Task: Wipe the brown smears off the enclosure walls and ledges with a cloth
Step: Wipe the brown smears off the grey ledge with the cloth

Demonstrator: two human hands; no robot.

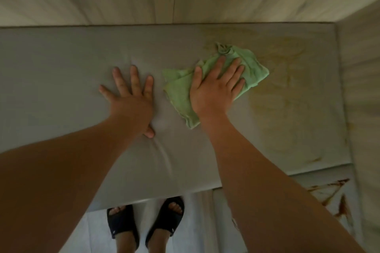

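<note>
1. In a pale-walled enclosure, dark brown smears marked the near right panel.
2. The left grip lay flat and empty on the grey ledge.
3. The right grip pressed the green cloth down with straight fingers, apparently mid-wipe.
4. The yellowish film just right likely needed firm rightward strokes.

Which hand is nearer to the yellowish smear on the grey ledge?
Right. The right hand presses the green cloth at the left edge of the smear; the left hand lies flat farther left, beyond the cloth.

pale tiled floor in dim light
</note>
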